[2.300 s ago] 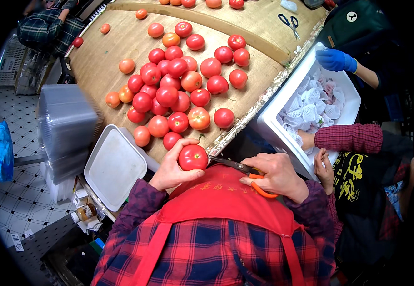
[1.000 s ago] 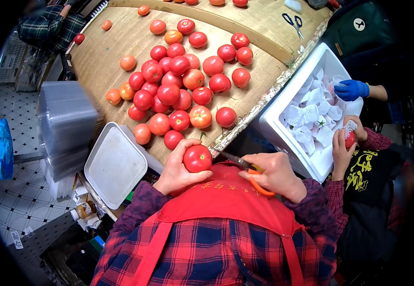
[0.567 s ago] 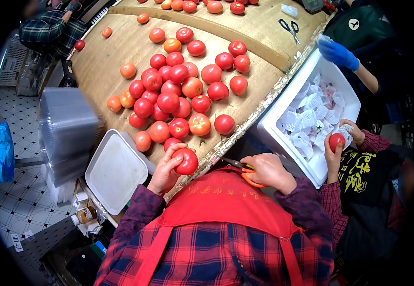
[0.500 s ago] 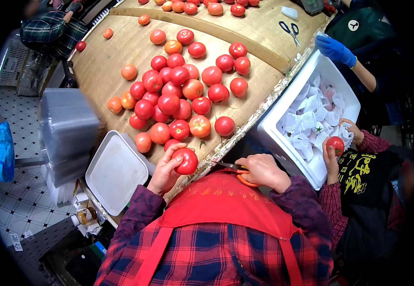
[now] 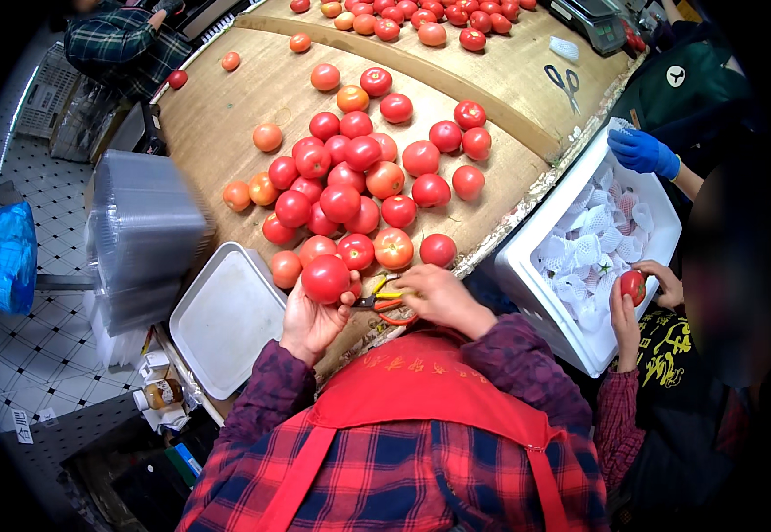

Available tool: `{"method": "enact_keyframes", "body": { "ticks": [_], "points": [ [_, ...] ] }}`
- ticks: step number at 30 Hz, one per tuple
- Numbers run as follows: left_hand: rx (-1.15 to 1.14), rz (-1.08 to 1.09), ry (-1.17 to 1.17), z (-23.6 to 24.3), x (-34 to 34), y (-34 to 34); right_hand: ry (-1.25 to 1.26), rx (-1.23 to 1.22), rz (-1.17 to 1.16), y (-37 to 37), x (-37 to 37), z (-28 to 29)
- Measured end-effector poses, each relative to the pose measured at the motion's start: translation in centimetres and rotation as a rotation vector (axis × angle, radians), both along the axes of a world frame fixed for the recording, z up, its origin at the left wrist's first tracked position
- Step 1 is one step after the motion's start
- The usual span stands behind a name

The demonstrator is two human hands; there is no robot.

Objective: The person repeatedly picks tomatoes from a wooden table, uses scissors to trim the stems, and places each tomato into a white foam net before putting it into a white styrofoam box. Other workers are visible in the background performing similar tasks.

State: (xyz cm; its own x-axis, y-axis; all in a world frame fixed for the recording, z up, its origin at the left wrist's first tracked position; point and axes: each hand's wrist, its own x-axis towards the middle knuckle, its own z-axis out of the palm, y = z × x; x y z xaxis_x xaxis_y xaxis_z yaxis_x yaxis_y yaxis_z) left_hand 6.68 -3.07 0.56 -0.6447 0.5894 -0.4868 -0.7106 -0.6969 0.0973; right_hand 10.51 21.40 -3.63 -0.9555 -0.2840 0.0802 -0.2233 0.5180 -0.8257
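Note:
My left hand (image 5: 307, 324) is closed round a red tomato (image 5: 325, 279), held above the near edge of the wooden table. In my right hand (image 5: 446, 299) is a pair of snips (image 5: 389, 300) with orange and yellow handles. Its dark jaws point left and come close to the tomato and my left fingertips; whether they touch cannot be told. Just beyond both hands lies a heap of loose tomatoes (image 5: 339, 203), mostly red, a few more orange.
A white foam box (image 5: 520, 282) of white net sleeves (image 5: 594, 232) stands right, where one person holds a tomato (image 5: 633, 286) and another wears a blue glove (image 5: 642, 152). Left are a grey tray (image 5: 226, 328) and stacked clear containers (image 5: 148, 232). Scissors (image 5: 564, 87) lie far right.
My right hand has brought the snips left and up to the held tomato. My left hand has turned, showing the tomato's smooth side. The view has shifted slightly.

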Motion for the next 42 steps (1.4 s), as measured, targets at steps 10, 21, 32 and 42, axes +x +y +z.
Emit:
{"method": "enact_keyframes", "body": {
  "ticks": [10,21,32,42],
  "points": [
    [-0.209,0.067,0.11,-1.1,-2.2,-0.7,-0.491,-0.331,-0.911,21.4,7.4,-1.4],
    [-0.88,0.086,0.294,-3.6,-4.1,-2.2,-0.922,0.218,-0.293,27.6,13.2,-8.9],
    [-1.084,0.05,0.437,-1.8,-3.3,-1.4,-0.72,0.346,-0.505,23.3,0.8,-12.4],
    [-1.082,0.101,0.443,-1.1,-2.9,-1.1,-0.174,-0.669,-1.374,35.3,1.0,-11.5]
  ]
}}
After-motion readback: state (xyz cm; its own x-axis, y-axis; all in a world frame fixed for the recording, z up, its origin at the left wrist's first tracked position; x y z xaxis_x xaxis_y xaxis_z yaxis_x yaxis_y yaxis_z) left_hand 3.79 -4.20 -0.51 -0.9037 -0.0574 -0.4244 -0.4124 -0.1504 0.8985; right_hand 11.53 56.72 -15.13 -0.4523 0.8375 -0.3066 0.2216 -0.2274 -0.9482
